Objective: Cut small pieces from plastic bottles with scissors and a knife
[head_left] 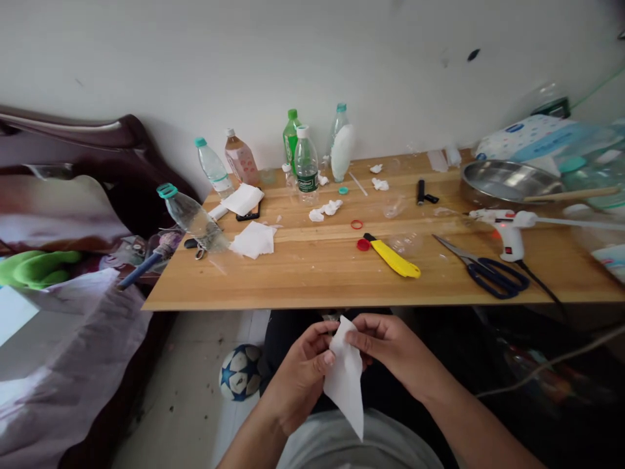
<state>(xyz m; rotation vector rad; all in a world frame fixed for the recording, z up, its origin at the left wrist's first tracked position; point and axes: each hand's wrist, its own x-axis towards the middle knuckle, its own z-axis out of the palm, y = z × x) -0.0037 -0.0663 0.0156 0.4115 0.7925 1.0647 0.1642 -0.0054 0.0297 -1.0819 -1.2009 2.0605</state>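
Note:
A white sheet of thin paper or tissue point(347, 384) hangs in front of my lap, below the table's front edge. My left hand point(307, 368) pinches its left side between thumb and fingers. On the other side, my right hand point(381, 345) has its thumb pressed on the sheet near the top. Both hands are closed on it, close together. Part of a small object shows behind the top of the sheet, too hidden to make out. Two more white sheets point(254, 240) point(243, 199) lie at the left of the wooden table point(293, 280).
Bottles point(306, 166) stand along the wall. A yellow knife point(394, 257), scissors point(488, 270), a white glue gun point(508, 231) and a metal pan point(508, 179) are on the table. A ball point(241, 373) rests on the floor.

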